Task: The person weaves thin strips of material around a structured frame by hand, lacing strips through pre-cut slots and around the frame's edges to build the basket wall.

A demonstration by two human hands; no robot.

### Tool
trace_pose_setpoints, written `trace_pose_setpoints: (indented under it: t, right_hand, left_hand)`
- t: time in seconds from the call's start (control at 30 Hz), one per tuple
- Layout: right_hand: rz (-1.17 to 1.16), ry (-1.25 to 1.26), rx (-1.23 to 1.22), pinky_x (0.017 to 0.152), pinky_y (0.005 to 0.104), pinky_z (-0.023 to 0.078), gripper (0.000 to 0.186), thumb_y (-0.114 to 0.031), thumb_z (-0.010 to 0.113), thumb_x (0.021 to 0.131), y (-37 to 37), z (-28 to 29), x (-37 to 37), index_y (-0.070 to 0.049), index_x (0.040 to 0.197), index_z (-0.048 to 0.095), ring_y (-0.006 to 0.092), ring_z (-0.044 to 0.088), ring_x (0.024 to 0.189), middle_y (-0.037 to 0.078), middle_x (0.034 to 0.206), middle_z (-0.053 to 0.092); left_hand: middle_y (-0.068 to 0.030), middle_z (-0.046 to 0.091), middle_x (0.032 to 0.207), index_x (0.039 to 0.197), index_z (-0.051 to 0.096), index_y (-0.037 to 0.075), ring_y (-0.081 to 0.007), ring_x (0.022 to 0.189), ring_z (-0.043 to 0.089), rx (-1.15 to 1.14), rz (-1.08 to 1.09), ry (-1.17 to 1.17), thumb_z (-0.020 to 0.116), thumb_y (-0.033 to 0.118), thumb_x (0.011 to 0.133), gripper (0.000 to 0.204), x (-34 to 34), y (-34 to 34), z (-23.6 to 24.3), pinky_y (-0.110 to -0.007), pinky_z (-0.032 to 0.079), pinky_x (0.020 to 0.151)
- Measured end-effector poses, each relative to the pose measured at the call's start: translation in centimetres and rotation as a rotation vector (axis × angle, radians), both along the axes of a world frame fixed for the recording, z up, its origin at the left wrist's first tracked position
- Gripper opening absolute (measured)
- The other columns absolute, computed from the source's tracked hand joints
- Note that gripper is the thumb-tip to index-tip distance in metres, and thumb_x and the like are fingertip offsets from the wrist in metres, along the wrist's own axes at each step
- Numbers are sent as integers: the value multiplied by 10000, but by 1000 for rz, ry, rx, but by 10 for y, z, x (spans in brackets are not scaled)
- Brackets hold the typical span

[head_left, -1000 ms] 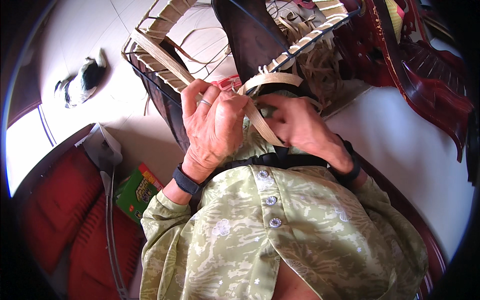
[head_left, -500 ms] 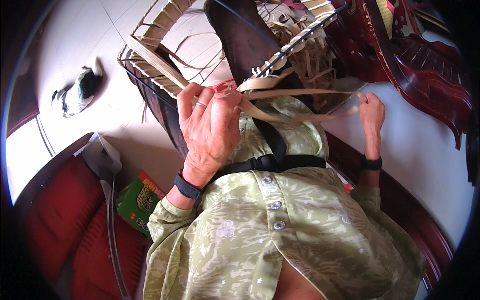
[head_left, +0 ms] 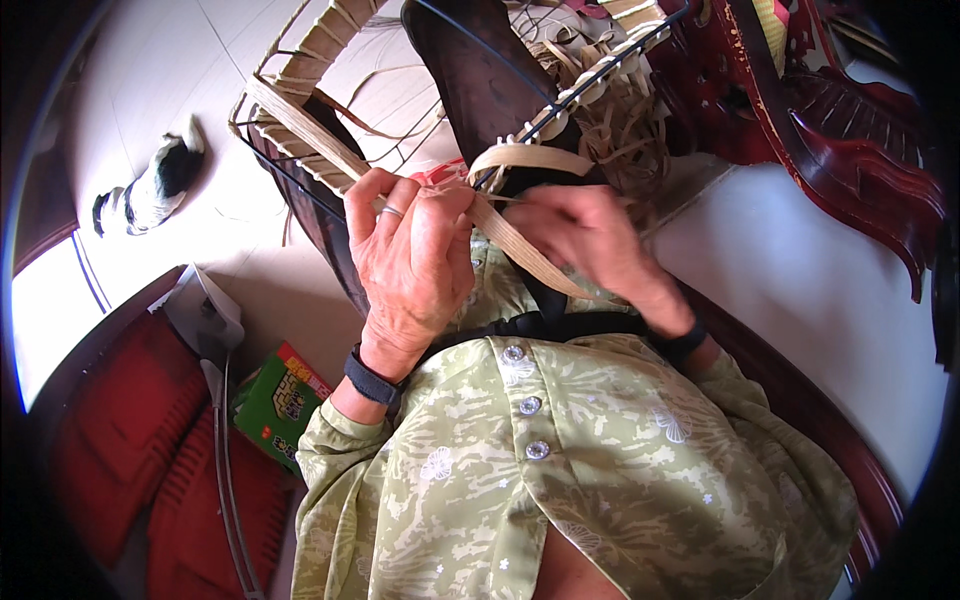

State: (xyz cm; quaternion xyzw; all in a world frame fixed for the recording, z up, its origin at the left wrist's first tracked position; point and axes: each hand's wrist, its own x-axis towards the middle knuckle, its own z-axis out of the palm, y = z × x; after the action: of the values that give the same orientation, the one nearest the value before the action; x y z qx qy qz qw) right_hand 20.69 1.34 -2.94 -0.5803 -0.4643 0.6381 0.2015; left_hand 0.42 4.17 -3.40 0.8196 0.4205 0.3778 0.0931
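Observation:
My left hand (head_left: 412, 262) is closed at the near corner of a dark wire frame (head_left: 562, 108), pinching flat tan strips there. A wide tan strip (head_left: 305, 122) runs from the fingers along the frame's left side, whose bars are wrapped in pale material. Another tan strip (head_left: 535, 252) hangs from the pinch toward my lap, and a curled strip end (head_left: 530, 157) arches over the corner. My right hand (head_left: 605, 245) is just right of the pinch, behind the hanging strip. Motion blurs its fingers, so its grip cannot be made out. Something red shows behind my left fingers.
Loose tan strips (head_left: 625, 130) lie in a heap beyond the frame. Carved dark-red wooden furniture (head_left: 850, 190) stands at the right. At left are a black-and-white animal (head_left: 160, 185) on the floor, a green box (head_left: 280, 405) and red cushions (head_left: 210, 500).
My right hand has come in from the far right to beside my left hand. The strips stretched toward it are no longer drawn out sideways. My left hand keeps its pinch.

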Motion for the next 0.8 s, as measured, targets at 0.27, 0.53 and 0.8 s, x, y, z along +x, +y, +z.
trace_pose_setpoints:
  t: [0.27,0.53,0.8]
  right_hand:
    - [-1146,49,72,406,273,294,251,-315,627,931,-57,3,230,-65,914,603,100,354,402,-2,548,426]
    - [-261,-590,236,635,299,510,203,-194,634,973,-11,26,67,-48,1088,717,95,612,676,34,835,722]
    - [-11,61,340,468,277,398,204,-236,661,960,6,-1,-18,-39,925,702,84,510,513,14,581,578]
  left_hand:
    - [-71,655,872,937,609,49,-248,816,630,-65,-17,-32,719,27,729,237,-2,-1,4,-443,444,861]
    - [-80,663,845,976,634,34,-278,781,585,-95,-27,-43,586,-51,825,180,0,0,3,-428,425,912]
    - [-48,643,833,938,610,61,-229,778,623,-50,-21,-46,703,1,717,247,-2,2,4,-434,443,872]
